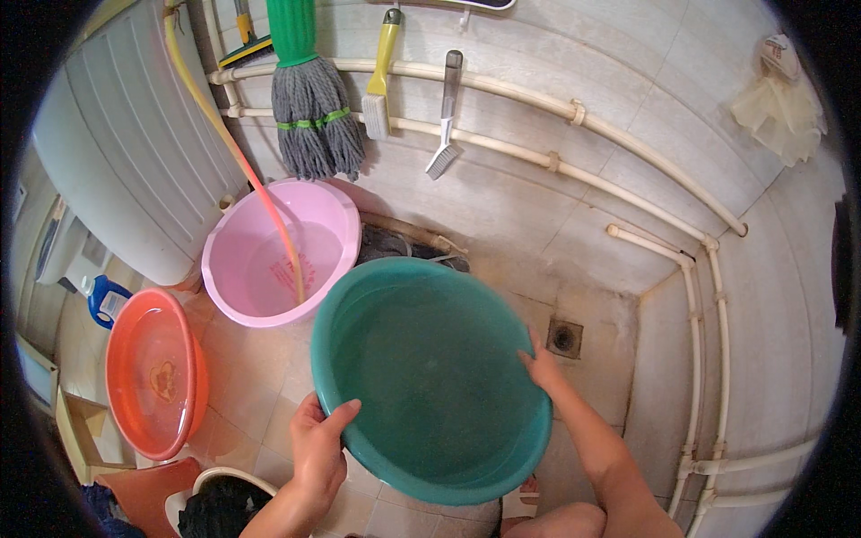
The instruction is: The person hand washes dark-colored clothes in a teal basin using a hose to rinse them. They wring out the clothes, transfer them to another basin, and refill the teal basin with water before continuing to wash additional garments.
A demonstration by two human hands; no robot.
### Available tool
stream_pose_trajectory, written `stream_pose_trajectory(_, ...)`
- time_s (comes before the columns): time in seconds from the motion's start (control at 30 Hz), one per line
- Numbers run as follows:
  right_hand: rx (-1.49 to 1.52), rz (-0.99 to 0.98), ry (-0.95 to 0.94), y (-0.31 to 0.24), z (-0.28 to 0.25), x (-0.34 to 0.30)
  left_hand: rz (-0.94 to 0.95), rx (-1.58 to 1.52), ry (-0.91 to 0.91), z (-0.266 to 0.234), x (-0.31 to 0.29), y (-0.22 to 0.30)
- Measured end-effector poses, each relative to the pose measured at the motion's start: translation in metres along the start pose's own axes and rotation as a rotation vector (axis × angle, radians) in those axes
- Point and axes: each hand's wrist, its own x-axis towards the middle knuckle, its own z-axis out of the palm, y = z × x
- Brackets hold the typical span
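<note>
Between my hands is a large round green basin (430,377) with murky greyish water in it. My left hand (321,439) grips its rim at the near left, thumb over the edge and fingers beneath. On the right side, my right hand (540,363) clasps the rim with the thumb on top; its other fingers are mostly hidden. Just behind and to the left sits a pink basin (229,291) with water and a yellow-orange hose (260,188) running down into it. An orange basin (143,359) holding clear water stands further left.
A floor drain (564,337) lies right of the green basin. Cream pipes (502,85) run along the tiled walls. A grey mop (314,117) and two brushes (381,81) (446,117) hang at the back. At left are a blue bottle (108,300) and a pail of dark cloth (224,507).
</note>
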Motion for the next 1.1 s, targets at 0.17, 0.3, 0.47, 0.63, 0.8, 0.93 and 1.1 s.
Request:
stream_pose_trajectory(0.17, 0.005, -0.067, 0.020, -0.001, -0.001, -0.001, -0.027, 0.041, -0.024, 0.007, 0.001, 0.006)
stream_pose_trajectory(0.3, -0.002, -0.045, 0.028, 0.010, 0.005, 0.001, 0.004, 0.011, -0.024, 0.013, 0.003, 0.004)
stream_pose_trajectory(0.47, 0.080, 0.000, -0.018, 0.001, 0.001, -0.001, 0.038, 0.015, -0.028, 0.017, 0.004, 0.004)
stream_pose_trajectory(0.63, 0.069, 0.003, -0.012, 0.003, 0.000, -0.001, 0.025, 0.062, -0.053, 0.023, 0.002, 0.005)
stream_pose_trajectory(0.8, 0.030, -0.007, -0.009, 0.009, 0.003, 0.003, 0.005, 0.060, -0.068, 0.029, 0.001, 0.006)
stream_pose_trajectory(0.93, 0.030, -0.019, -0.002, 0.014, 0.008, 0.005, -0.003, 0.059, -0.104, 0.039, 0.000, 0.011)
stream_pose_trajectory(1.1, -0.022, -0.045, 0.003, 0.024, 0.012, 0.008, 0.004, 0.138, -0.206, 0.049, 0.003, 0.015)
